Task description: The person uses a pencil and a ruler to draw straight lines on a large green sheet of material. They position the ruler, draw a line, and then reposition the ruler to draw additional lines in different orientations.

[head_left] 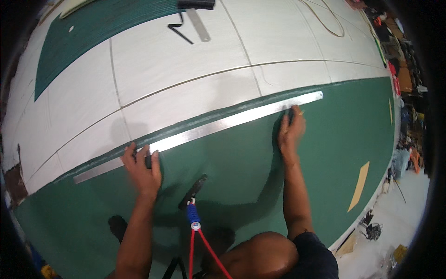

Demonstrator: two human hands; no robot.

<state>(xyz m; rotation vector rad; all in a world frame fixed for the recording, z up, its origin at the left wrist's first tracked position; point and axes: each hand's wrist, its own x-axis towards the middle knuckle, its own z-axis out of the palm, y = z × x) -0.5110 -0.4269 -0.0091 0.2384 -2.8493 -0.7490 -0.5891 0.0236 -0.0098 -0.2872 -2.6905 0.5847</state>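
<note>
A long metal ruler (223, 123) lies slantwise on a large dark green sheet (223, 158), just inside its far edge. My left hand (143, 169) rests on the ruler's left part, fingers spread and tips pressing on the metal. Toward the ruler's right end, my right hand (291, 132) has its fingers stretched out to the near edge of the metal; a small yellowish spot shows by its fingertips, too small to name. Between my forearms is a dark, narrow, handle-like object (193, 191), at the end of a red cord (193, 246) with a blue wrapped section.
White floor tiles (176, 69) stretch beyond the sheet. Another green piece (88, 44) lies far left, near a black object with a metal strip (199, 25). A tan strip (358, 186) lies on the sheet's right part. Assorted clutter (409, 102) lines the right side.
</note>
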